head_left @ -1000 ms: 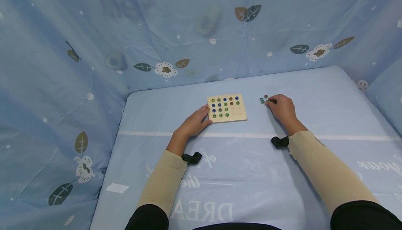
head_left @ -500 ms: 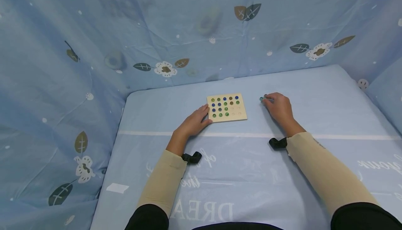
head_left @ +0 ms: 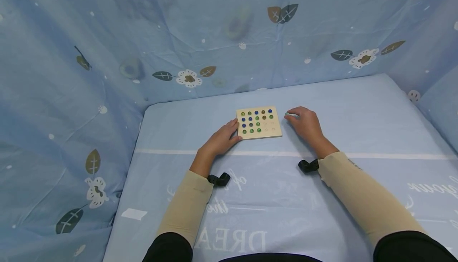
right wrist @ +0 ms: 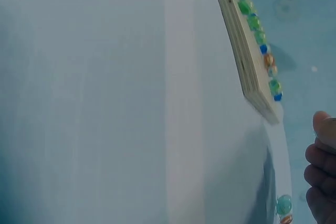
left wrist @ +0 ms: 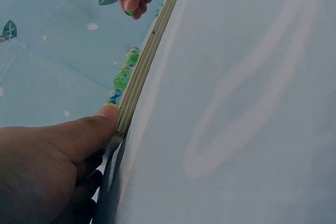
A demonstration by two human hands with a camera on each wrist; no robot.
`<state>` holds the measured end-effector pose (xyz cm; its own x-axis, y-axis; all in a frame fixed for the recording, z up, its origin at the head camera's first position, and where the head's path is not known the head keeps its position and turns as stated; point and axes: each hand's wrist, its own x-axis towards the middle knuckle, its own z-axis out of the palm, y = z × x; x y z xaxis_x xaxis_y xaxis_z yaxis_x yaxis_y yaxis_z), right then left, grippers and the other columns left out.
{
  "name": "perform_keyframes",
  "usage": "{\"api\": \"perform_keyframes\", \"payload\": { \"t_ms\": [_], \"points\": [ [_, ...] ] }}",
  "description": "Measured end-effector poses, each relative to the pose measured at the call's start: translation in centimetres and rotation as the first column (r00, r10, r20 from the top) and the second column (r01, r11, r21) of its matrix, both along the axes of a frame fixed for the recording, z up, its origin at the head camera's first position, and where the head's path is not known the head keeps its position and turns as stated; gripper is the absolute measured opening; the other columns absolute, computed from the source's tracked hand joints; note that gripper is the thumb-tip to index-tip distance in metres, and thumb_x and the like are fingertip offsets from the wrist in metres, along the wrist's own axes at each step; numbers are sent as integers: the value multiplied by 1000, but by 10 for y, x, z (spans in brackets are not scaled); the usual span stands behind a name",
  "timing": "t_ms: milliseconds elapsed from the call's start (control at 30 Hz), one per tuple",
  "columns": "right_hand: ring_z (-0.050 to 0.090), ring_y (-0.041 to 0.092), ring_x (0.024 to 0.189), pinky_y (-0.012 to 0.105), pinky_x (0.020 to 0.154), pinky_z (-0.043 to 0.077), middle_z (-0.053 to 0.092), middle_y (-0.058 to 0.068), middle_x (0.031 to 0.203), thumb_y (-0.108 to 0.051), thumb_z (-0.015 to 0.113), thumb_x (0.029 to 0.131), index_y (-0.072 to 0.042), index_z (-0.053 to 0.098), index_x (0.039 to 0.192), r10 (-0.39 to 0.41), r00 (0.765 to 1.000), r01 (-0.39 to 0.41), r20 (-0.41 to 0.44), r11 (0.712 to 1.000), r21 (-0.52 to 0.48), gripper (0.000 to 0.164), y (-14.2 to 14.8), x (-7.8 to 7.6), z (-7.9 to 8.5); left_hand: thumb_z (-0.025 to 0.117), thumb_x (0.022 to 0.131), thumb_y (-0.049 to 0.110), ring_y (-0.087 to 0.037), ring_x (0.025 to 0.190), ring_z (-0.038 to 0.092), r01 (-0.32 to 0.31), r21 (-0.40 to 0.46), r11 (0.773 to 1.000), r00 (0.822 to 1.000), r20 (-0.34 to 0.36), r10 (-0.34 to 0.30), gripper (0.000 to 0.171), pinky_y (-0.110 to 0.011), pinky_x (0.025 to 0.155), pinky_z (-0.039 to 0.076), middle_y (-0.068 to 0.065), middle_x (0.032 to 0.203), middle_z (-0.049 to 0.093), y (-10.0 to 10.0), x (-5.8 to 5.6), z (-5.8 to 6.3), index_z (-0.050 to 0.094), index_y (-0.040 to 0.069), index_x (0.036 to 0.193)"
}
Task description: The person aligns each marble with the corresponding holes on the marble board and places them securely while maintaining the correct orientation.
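The left hand [head_left: 220, 138], its grip spread, touches the left edge of the wooden board [head_left: 269, 126], which lies on the cloth-covered desk [head_left: 372, 115] with glass marbles [head_left: 259, 130] in most hollows; the right hand [head_left: 307, 125] pinches a green marble [left wrist: 130, 12] just beside the board's right edge.

The right hand [head_left: 308, 125] is travelling toward nine o'clock, leaving the loose marbles [right wrist: 283, 204], which are now vanishing behind it in the head view. Its fingers [head_left: 295, 109] are no longer working over that cluster; they are nearing the wooden board [head_left: 269, 126] and now coming up just beside its three-o'clock edge. A green marble [left wrist: 129, 12] pinched between them is riding along. The beige sleeve [head_left: 365, 194] and black wrist device [head_left: 308, 166] on that arm are also shifting toward nine o'clock.
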<state>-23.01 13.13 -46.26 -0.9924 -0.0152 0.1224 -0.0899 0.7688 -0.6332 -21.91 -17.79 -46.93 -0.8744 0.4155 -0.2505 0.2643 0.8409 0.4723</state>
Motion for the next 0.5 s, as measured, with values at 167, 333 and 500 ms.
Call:
{"api": "perform_keyframes", "payload": {
  "t_ms": [167,333,500],
  "points": [
    [57,36,124,53,109,41,66,19,126,-21,68,94,-1,70,118,39,999,-39,4,999,0,31,-12,1,1,49,101,49,-19,153,11,1,-3,1000,1000,2,-1,74,-41,124,17,3,166,10,0,-1,-1,17,17,159],
    [57,35,123,51,106,44,66,18,125,-22,68,94,-1,70,118,76,997,-75,25,997,-6,31,-24,2,1,50,100,48,-20,153,12,-1,12,1000,1000,-7,1,74,-40,124,18,2,166,11,0,-1,-2,17,17,158],
    [58,35,121,51,104,45,67,18,123,-22,68,95,-1,71,116,113,993,-113,26,993,-18,30,-34,4,3,52,100,47,-19,153,12,-1,27,1000,1000,-11,2,74,-40,124,19,2,166,12,-1,-1,-3,17,16,158]
  ]
}}
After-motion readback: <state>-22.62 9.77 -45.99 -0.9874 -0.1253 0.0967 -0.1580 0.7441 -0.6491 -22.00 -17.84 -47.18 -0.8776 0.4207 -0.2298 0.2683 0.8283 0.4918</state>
